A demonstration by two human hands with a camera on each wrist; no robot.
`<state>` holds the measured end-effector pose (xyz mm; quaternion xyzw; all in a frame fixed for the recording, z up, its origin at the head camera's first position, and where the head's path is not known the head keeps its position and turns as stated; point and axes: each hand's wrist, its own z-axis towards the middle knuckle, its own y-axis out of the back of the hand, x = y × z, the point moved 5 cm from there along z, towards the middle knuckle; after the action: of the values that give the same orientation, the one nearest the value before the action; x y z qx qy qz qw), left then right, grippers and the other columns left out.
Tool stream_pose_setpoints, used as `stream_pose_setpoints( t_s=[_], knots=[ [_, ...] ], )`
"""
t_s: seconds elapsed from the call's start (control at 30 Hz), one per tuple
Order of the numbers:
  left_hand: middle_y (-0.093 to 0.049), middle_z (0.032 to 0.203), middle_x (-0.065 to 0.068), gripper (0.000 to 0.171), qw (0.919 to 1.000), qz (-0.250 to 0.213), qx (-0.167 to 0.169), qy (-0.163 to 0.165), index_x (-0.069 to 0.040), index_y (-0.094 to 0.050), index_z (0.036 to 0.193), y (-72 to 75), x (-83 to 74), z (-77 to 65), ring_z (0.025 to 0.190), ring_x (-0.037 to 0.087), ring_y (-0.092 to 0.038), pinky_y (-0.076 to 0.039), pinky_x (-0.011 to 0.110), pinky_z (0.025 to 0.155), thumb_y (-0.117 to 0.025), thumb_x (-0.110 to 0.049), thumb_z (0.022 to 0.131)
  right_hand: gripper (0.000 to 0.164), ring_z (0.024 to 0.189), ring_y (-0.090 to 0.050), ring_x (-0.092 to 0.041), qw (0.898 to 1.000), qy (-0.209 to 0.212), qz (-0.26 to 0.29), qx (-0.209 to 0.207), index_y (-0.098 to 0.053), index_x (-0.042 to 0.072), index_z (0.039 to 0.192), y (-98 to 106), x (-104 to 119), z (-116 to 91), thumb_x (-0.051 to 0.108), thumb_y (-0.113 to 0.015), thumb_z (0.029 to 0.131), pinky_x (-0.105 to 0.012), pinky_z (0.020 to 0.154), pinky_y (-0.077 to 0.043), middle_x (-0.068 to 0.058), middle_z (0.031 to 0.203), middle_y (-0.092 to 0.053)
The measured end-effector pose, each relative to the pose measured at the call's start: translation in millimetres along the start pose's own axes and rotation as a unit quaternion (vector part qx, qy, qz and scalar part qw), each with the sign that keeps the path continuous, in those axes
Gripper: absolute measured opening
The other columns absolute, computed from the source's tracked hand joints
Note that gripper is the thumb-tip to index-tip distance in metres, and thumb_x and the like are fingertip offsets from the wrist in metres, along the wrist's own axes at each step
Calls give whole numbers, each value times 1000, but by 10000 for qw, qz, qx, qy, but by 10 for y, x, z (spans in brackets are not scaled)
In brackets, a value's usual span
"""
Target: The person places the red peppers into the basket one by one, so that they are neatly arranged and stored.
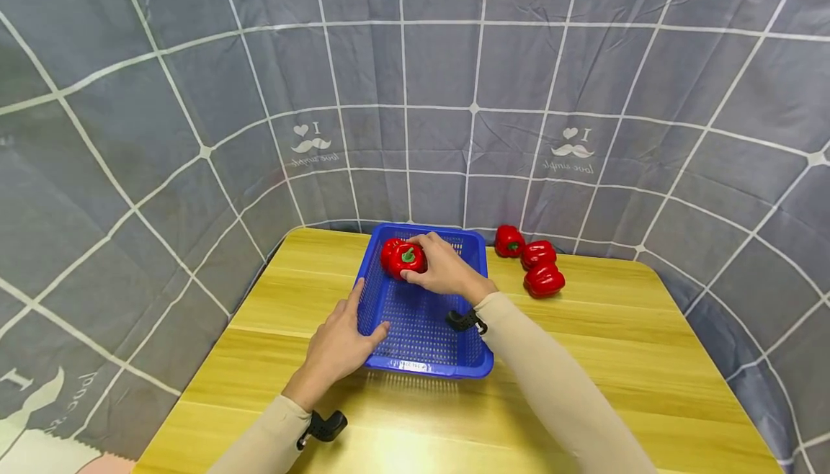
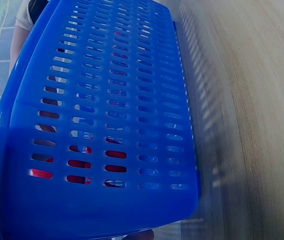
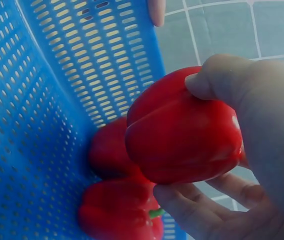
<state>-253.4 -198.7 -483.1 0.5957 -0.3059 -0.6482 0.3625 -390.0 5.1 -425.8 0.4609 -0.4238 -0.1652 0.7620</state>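
My right hand (image 1: 444, 265) grips a glossy red bell pepper (image 3: 182, 130) over the far left part of a blue plastic basket (image 1: 424, 372). Its thumb lies on one side of the pepper, its fingers on the other. In the right wrist view, two more red bell peppers (image 3: 114, 207) sit in the basket below, one showing a green stem. At the near left side of the basket, my left hand (image 1: 340, 344) holds the rim, thumb over the inside and fingers along the outside. The left wrist view shows mostly the slotted outer wall (image 2: 97, 210).
Right of the basket, near the table's back edge, lie three red bell peppers (image 1: 540, 254). The basket stands on a yellow wooden table (image 1: 616, 359). A grey cloth with white grid lines (image 1: 441, 70) hangs behind and around the table.
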Motion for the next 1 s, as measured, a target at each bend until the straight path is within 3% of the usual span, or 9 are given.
stream_pose_setpoints(
  t_s=[0.7, 1.0],
  knots=[
    [-65, 161, 30, 105, 10000, 13, 9, -22, -14, -24, 187, 15, 5, 23, 124, 55, -78, -68, 71, 98, -77, -54, 106, 72, 143, -69, -39, 9995, -115, -21, 278, -61, -2, 159, -213, 0, 108, 35, -87, 103, -54, 128, -58, -22, 154, -71],
    [-64, 162, 31, 104, 10000, -16, 57, -1, -12, -25, 187, 49, -10, 39, 126, 58, -77, -68, 72, 99, -76, -54, 106, 71, 140, -69, -38, 9990, -157, 44, 405, -63, -1, 157, -245, -12, 148, 37, -88, 102, -53, 124, -61, -21, 150, -73]
  ],
)
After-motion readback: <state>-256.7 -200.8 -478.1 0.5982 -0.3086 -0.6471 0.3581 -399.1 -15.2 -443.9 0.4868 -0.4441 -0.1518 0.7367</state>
